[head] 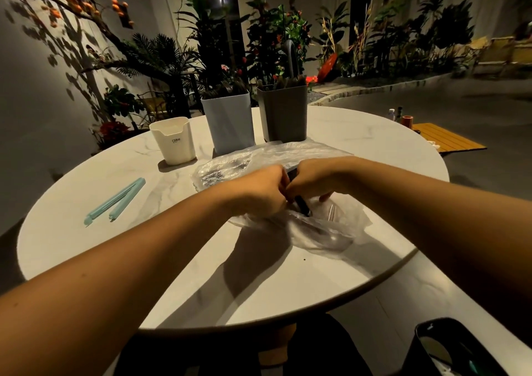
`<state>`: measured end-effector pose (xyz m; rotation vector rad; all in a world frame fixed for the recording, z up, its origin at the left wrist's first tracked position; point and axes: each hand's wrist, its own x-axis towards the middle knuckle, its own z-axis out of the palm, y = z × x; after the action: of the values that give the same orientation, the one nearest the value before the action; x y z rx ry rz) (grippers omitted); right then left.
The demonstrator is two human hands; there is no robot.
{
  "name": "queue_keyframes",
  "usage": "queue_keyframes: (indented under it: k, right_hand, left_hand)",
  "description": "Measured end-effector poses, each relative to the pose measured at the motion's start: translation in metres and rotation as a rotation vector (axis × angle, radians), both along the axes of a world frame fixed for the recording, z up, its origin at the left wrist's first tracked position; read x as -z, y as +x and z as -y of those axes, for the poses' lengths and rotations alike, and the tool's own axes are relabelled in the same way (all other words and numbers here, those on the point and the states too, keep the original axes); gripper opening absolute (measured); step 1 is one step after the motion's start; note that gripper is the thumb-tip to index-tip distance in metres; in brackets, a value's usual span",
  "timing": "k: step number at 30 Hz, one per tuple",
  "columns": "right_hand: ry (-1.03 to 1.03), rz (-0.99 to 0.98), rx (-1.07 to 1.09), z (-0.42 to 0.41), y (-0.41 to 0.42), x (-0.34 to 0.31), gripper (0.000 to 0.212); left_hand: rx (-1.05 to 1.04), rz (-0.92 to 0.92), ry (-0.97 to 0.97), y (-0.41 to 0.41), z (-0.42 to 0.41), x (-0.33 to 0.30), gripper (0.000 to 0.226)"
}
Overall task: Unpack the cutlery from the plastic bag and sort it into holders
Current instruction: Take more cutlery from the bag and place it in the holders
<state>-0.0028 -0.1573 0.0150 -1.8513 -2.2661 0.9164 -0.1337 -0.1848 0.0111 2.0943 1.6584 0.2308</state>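
Observation:
A crumpled clear plastic bag (pixel 325 226) lies in the middle of the round marble table (pixel 86 254). Both my hands meet over it. My left hand (pixel 259 191) has its fingers curled around the bag's gathered plastic. My right hand (pixel 313 180) grips dark-handled cutlery (pixel 302 205) poking out of the bag. Beyond the bag stand three holders: a cream cup (pixel 174 142), a light blue holder (pixel 229 122) and a grey holder (pixel 283 113), the last two with cutlery in them. What else lies inside the bag is blurred.
A light blue bag clip (pixel 115 200) lies open on the table's left side. A second clear bag (pixel 224 168) lies flat just behind my hands. A dark container (pixel 449 349) sits below the table at the lower right. Plants fill the background.

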Motion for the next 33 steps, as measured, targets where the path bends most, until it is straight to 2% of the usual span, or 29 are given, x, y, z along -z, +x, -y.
queue_keyframes:
  k: [4,6,9,12,17,23,26,28,30,33]
  right_hand:
    - [0.200,0.245,-0.024,0.006,-0.010,0.013,0.026]
    - [0.259,0.307,0.031,0.007,-0.014,0.018,0.032]
    - [0.233,0.363,0.070,0.009,-0.019,0.017,0.048]
    - [0.232,0.397,0.046,0.016,-0.018,0.008,0.053]
    - [0.176,0.350,0.050,0.020,-0.006,0.005,0.036]
    - [0.111,0.291,0.088,0.023,0.010,0.000,0.028]
    - [0.076,0.251,0.092,0.030,0.022,-0.006,0.014]
    - [0.043,0.195,0.079,0.039,0.029,-0.013,0.014]
    - [-0.011,0.157,0.081,0.051,0.033,-0.019,0.015]
    - [-0.007,0.193,0.084,0.061,0.038,-0.022,0.016]
  left_hand:
    - [-0.016,-0.079,0.081,0.003,0.005,-0.003,0.034]
    - [-0.016,-0.159,0.172,0.005,0.010,-0.004,0.034]
    - [-0.040,-0.231,0.287,0.006,0.015,-0.001,0.041]
    - [-0.068,-0.247,0.341,-0.001,0.015,0.000,0.035]
    - [-0.086,-0.337,0.363,-0.015,0.015,0.000,0.026]
    - [-0.021,-0.413,0.402,-0.015,0.026,-0.009,0.085]
    - [0.028,-0.429,0.386,-0.011,0.034,-0.014,0.103]
    - [0.030,-0.439,0.378,-0.007,0.041,-0.016,0.106]
    - [0.023,-0.432,0.404,-0.005,0.046,-0.017,0.091]
    - [0.038,-0.293,0.478,0.001,0.053,-0.014,0.035]
